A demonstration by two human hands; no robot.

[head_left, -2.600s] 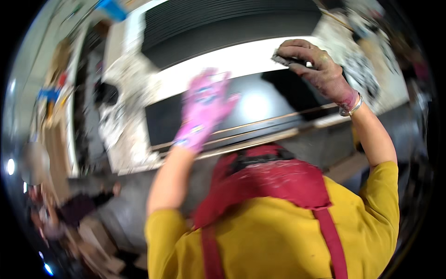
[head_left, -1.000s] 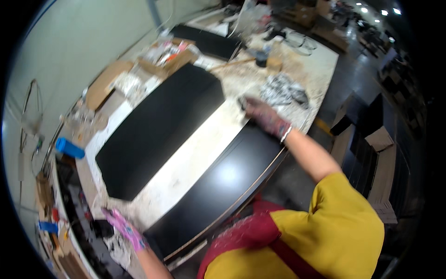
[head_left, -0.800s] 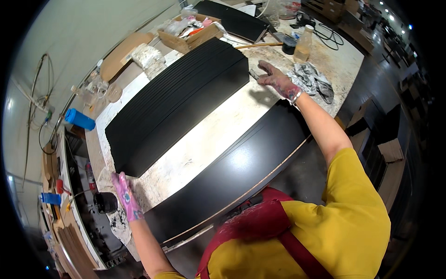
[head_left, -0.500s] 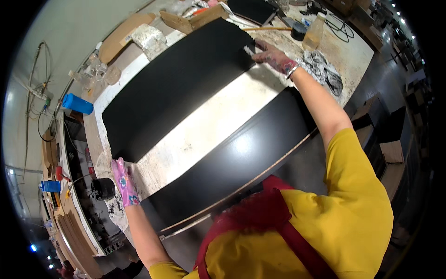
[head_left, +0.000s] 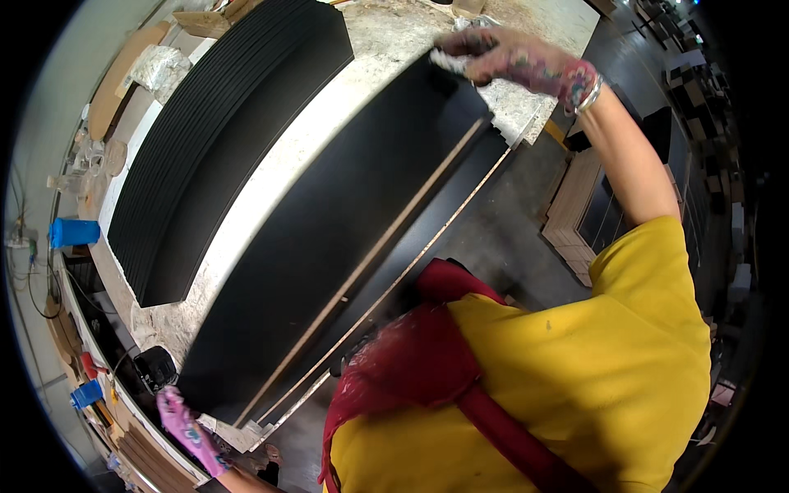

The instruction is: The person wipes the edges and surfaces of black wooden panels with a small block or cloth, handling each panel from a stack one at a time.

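A long black board [head_left: 329,222] with a pale bare edge spans between my two gloved hands, tilted toward my body. My right hand [head_left: 522,64], in a patterned glove, is closed at the board's far right corner, with a small white wad [head_left: 449,62] at its fingers. At the near left corner, my left hand [head_left: 191,427], in a pink floral glove, has its fingers against the board's end; their grip is partly hidden. Under the held board, another black board [head_left: 411,251] shows along the table's front edge. Beyond it lies a stack of black boards [head_left: 222,131].
The pale, stained worktable [head_left: 271,172] runs under the boards. A black cup [head_left: 154,367] stands close to my left hand, and a blue container [head_left: 74,233] sits at the left edge. A plastic-wrapped bundle [head_left: 160,70] lies behind the stack. Stacked panels [head_left: 579,209] stand on the floor at right.
The black board has come off the far side toward my body, now over the near board, uncovering the stack. Both hands moved with it; my view has shifted.
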